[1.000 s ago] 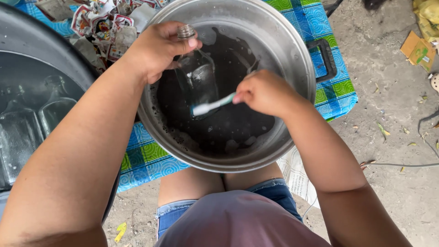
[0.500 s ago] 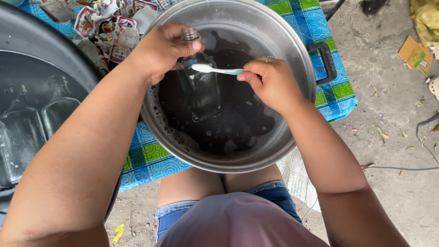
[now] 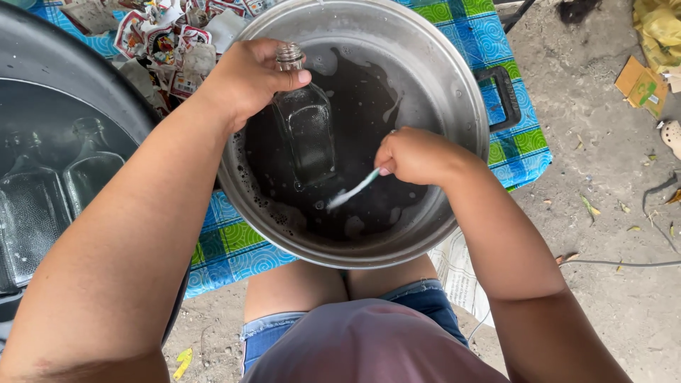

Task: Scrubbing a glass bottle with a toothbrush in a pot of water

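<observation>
The left hand [image 3: 248,78] is wrapped around the threaded neck of a clear glass bottle [image 3: 306,135], fingers curled tight just under the mouth, thumb laid across the front. The bottle hangs tilted over the dark soapy water inside a large round metal pot [image 3: 454,92], its base low toward the water. The right hand [image 3: 418,154] is closed around the handle of a pale plastic toothbrush [image 3: 352,190], whose head points down and left, near the bottle's lower side.

That bottle looks like it will be slick: wet glass, soap film, smooth flat shoulders. It is rigid and fairly weighty for its size, and it would likely crack if it slipped against the pot wall. The neck seems the safest place to hold, since the screw ridges give the fingers something to bite on. The brush is light and a little springy.

The pot sits on a table under a blue and green checked cloth [image 3: 525,142]. To the left, a wide dark basin [image 3: 85,78] holds more glass bottles [image 3: 64,191] under water, and a heap of torn paper labels [image 3: 163,42] lies behind it.
</observation>
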